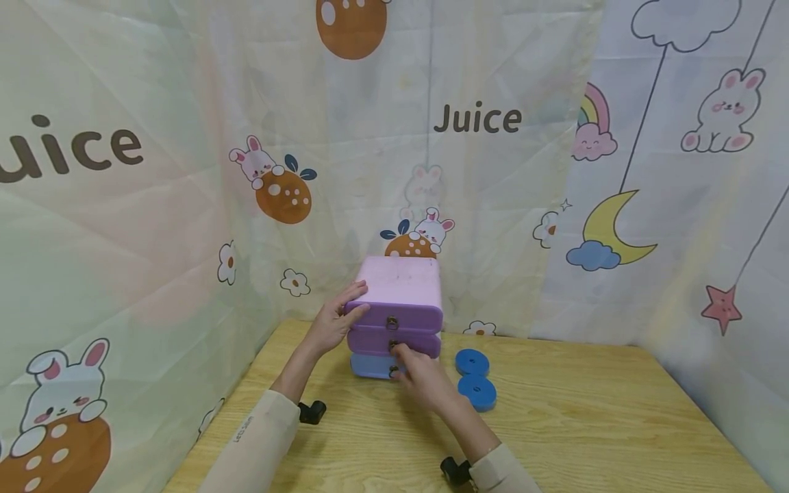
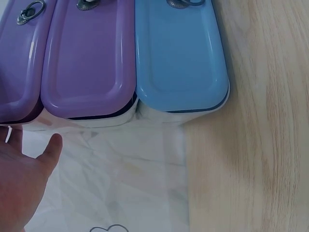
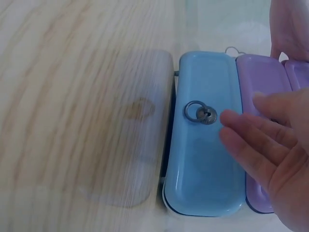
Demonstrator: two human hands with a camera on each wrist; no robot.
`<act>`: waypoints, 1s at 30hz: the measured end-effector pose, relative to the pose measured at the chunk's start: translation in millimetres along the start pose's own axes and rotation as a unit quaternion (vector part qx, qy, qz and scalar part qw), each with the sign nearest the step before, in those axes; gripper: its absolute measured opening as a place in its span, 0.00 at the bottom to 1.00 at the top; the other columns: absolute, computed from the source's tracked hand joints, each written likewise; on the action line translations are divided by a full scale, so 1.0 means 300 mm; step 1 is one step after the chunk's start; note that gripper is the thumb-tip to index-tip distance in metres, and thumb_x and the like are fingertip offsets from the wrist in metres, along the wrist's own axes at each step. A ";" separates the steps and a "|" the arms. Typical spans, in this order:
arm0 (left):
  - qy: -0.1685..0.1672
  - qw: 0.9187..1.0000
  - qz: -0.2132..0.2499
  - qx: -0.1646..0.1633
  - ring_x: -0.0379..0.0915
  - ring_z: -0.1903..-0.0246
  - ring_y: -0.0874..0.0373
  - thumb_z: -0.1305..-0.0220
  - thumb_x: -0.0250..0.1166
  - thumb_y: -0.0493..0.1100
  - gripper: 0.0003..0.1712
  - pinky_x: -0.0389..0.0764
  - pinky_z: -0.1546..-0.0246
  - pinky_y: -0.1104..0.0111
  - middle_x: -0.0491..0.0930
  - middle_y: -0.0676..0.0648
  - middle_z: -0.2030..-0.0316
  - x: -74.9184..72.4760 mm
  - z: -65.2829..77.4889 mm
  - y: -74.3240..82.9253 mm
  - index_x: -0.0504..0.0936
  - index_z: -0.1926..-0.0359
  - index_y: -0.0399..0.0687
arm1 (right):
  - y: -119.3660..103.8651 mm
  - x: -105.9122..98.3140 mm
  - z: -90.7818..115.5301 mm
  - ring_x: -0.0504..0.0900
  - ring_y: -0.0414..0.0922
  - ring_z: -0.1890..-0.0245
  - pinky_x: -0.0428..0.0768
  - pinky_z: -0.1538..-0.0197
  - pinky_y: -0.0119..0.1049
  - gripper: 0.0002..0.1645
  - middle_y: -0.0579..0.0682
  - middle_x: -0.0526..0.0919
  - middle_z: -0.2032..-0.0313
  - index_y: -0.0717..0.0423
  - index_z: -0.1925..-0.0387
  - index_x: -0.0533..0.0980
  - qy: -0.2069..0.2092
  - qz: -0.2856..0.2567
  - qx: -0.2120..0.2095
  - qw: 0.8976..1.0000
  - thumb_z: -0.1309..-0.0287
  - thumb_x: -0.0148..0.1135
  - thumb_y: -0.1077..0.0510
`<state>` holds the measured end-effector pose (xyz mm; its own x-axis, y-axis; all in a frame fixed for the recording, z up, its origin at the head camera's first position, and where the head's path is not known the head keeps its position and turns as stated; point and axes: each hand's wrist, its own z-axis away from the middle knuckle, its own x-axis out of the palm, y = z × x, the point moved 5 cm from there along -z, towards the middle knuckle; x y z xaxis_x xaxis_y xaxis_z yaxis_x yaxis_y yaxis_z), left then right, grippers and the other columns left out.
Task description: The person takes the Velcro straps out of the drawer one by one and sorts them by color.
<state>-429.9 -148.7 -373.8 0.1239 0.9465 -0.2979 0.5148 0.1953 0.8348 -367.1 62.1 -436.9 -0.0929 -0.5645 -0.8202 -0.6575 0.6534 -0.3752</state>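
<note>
A small chest of drawers (image 1: pixel 401 281) has a pink top, two purple drawers and a blue bottom drawer (image 2: pixel 181 58). Each front carries a metal ring pull. My left hand (image 1: pixel 333 322) rests against its upper left side, fingers reaching over the top edge and the thumb by the top purple drawer (image 1: pixel 370 317). At the middle purple drawer (image 2: pixel 89 58), my right hand (image 1: pixel 425 376) has its fingertips right by the ring pull, which it partly covers. In the right wrist view, its loosely extended fingers overlap the blue drawer beside that drawer's ring pull (image 3: pixel 206 115).
Two blue discs (image 1: pixel 477 392) lie on the wooden table (image 1: pixel 555 424) to the right of the chest. A black fitting (image 1: pixel 313 412) is by the left forearm, and another black fitting (image 1: pixel 455 471) by the right wrist. Printed curtains (image 1: pixel 481 205) hang behind and at the sides.
</note>
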 end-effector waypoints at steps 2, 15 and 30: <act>0.000 1.000 -0.002 -0.001 0.43 0.17 0.49 0.25 0.65 0.47 0.29 0.61 0.24 0.42 0.61 0.50 0.21 0.001 0.000 0.000 0.74 0.27 0.48 | 0.000 -0.001 -0.004 0.88 0.43 0.55 0.87 0.53 0.40 0.16 0.50 0.87 0.49 0.50 0.43 0.75 0.007 0.002 0.003 1.000 0.29 0.65 0.60; 0.003 1.000 -0.004 -0.001 0.44 0.17 0.50 0.26 0.65 0.50 0.30 0.58 0.23 0.43 0.62 0.52 0.21 -0.002 0.000 0.001 0.75 0.27 0.50 | -0.011 -0.021 -0.031 0.89 0.40 0.62 0.87 0.59 0.36 0.06 0.46 0.91 0.58 0.52 0.56 0.83 0.115 0.002 -0.018 0.993 0.30 0.65 0.63; 0.003 1.000 -0.006 -0.003 0.44 0.17 0.50 0.26 0.65 0.51 0.31 0.58 0.23 0.43 0.62 0.52 0.21 -0.003 0.003 -0.003 0.74 0.27 0.51 | -0.023 -0.036 -0.033 0.89 0.44 0.60 0.88 0.58 0.38 0.05 0.48 0.91 0.60 0.53 0.57 0.86 0.151 0.012 -0.042 0.988 0.31 0.66 0.62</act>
<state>-429.5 -150.1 -374.6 0.1119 0.9458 -0.3048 0.5109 0.2084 0.8340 -368.9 58.7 -421.1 -0.3198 -0.6826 -0.6571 -0.7112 0.6312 -0.3096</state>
